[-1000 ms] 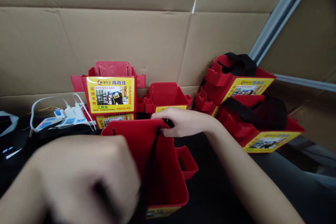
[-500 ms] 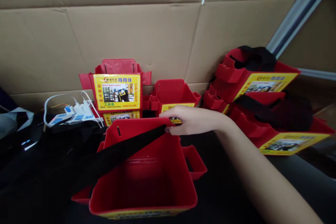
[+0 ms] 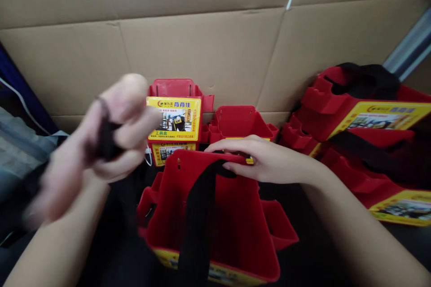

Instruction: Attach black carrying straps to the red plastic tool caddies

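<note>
In the middle stands a red plastic tool box (image 3: 235, 233), its top facing me, with a pocket on each side and a yellow label in front. My right hand (image 3: 256, 159) grips the upper right of its back wall, fingers behind and thumb in front, by the strap. From there a black webbing strap (image 3: 198, 215) hangs down through the box and over its front rim. My left hand (image 3: 114, 130), smeared by motion, is raised to the left of the box and closed round a piece of black strap (image 3: 107, 141).
More red tool boxes (image 3: 175, 119) stand behind, stacked, with a single box (image 3: 240, 123) beside them. To the right are stacked boxes (image 3: 380, 98) with black straps on top. A cardboard wall (image 3: 202, 45) closes off the back. Grey plastic wrapping (image 3: 20, 148) lies at left.
My left hand has come into view with black strap in it. The strap, earlier stretched leftward, now hangs over the box's front. The view has shifted left; my right hand stays at the back wall.
</note>
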The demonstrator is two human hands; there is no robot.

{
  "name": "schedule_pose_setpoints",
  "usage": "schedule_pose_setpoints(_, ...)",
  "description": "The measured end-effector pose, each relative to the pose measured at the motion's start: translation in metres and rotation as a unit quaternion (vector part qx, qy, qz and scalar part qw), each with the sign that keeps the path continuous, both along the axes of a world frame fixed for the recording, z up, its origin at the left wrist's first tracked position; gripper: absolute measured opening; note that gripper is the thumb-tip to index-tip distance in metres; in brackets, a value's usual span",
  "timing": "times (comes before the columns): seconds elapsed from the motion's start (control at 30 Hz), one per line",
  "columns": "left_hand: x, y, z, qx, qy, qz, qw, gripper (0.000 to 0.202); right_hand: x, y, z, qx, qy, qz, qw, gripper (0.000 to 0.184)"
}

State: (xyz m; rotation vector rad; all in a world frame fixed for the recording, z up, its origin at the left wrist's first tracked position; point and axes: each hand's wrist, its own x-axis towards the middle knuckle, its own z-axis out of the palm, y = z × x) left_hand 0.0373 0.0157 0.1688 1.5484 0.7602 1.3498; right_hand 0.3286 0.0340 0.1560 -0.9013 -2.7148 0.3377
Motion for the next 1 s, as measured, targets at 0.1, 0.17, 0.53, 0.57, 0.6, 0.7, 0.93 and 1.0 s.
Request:
schedule_pose_setpoints(0.1, 0.031, -0.003, 0.005, -0.013, -0.014, -0.174, 0.985, 0.040, 0.005, -0.004, 0.002, 0.028, -0.015, -0.009, 0.999, 0.048)
schedule_pose_setpoints(0.17, 0.049, 0.000, 0.005, -0.032, -0.009, -0.224, 0.974, 0.031, 0.004, -0.009, 0.003, 0.055, -0.011, 0.008, 0.998, 0.060)
schedule_pose_setpoints(0.53, 0.036, 0.019, 0.019, -0.104, -0.103, -0.118, 0.982, 0.058, -0.021, -0.036, -0.002, 0.079, -0.097, 0.097, 0.987, 0.013)
schedule_pose_setpoints(0.57, 0.027, 0.018, 0.023, -0.097, -0.114, -0.106, 0.983, 0.060, -0.020, -0.037, -0.002, 0.075, -0.091, 0.094, 0.988, 0.015)
schedule_pose_setpoints(0.6, 0.018, 0.017, 0.028, -0.085, -0.124, -0.087, 0.985, 0.061, -0.019, -0.037, -0.001, 0.072, -0.085, 0.094, 0.989, 0.016)
schedule_pose_setpoints(0.7, -0.013, 0.013, 0.036, -0.043, -0.136, 0.004, 0.990, 0.060, -0.019, -0.038, -0.001, 0.070, -0.059, 0.098, 0.991, 0.030)
schedule_pose_setpoints(0.93, -0.050, 0.001, 0.038, 0.066, -0.149, 0.106, 0.981, 0.037, -0.031, -0.044, -0.001, 0.013, -0.068, 0.153, 0.986, 0.024)
schedule_pose_setpoints(1.0, -0.044, -0.004, 0.040, 0.034, -0.162, 0.070, 0.984, 0.035, -0.030, -0.043, 0.001, 0.001, -0.056, 0.139, 0.989, 0.022)
